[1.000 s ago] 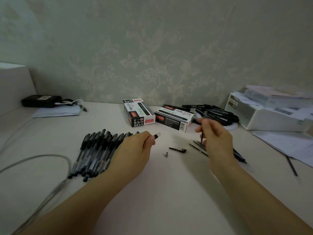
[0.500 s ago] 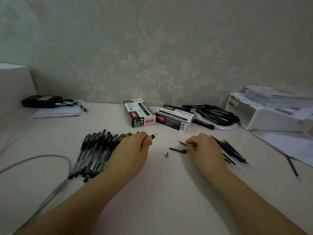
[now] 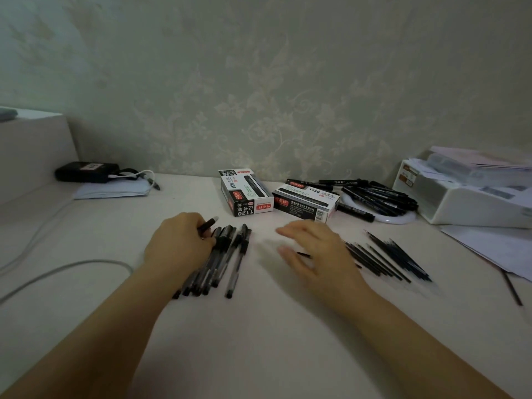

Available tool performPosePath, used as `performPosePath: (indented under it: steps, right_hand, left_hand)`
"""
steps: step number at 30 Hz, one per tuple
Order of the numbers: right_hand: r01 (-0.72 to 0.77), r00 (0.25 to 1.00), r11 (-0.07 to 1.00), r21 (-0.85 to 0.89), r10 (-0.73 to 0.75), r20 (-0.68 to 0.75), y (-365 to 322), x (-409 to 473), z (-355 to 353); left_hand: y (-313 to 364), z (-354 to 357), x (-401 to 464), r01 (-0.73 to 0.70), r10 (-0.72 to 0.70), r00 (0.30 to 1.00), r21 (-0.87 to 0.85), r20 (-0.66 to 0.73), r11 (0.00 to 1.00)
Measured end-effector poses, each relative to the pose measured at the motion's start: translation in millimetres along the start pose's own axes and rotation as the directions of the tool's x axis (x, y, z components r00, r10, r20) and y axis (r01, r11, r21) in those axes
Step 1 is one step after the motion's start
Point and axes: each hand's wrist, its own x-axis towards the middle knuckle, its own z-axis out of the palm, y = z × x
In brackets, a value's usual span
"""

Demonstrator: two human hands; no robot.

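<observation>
**Barrel in my left hand, right hand going for what fits inside**

My left hand (image 3: 181,244) is curled round a dark pen barrel (image 3: 207,225), whose pale end pokes out past my knuckles toward the far edge of the desk (image 3: 259,326). That hand lies over the upper ends of the row of pens (image 3: 227,266), which sit side by side just left of the desk's middle, so the barrel is right above them.

My right hand (image 3: 316,254) holds nothing. Its fingers are spread and fairly flat, low over the desk between the row and the fan of black refills (image 3: 385,259) to its right. It is blurred, so I cannot tell whether the fingertips touch the surface. A thin black piece (image 3: 302,254) shows just under those fingers.

I take this to be one pen being put together, at the point of fetching the part that goes into the barrel. The next move calls for pinching a single refill off the fan without dragging its neighbours, then lining it up with the barrel's open end. It should slide in straight while my left hand holds steady. The small piece may be wanted first; I cannot say which.

Toward the far edge stand two marker boxes (image 3: 247,194), with a heap of black markers (image 3: 380,195) beside them.
</observation>
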Motion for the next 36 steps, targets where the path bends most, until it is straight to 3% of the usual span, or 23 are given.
performPosePath:
  steps: [5,12,28,36]
  right_hand:
    - [0.203,0.922,0.979,-0.021,-0.184,0.340,-38.5,1.0,28.1]
    - [0.266,0.836,0.964,-0.002,-0.230,0.498,-40.3,2.8,38.5]
    - [0.148,0.948,0.979,0.138,-0.180,0.264,-36.1,4.4,36.3]
    - [-0.008,0.999,0.951,0.308,-0.004,0.040,-30.3,6.5,33.3]
  left_hand:
    - [-5.2,-2.8,5.1,0.010,-0.009,1.000,-0.068,0.015,0.998]
    - [-1.2,0.3,0.9,-0.027,0.033,0.995,-0.068,0.090,0.997]
    - [-5.1,-5.0,2.9,0.002,0.007,0.997,-0.120,0.075,0.993]
    - [-12.3,-11.3,7.6,0.050,-0.040,0.997,-0.158,0.070,0.986]
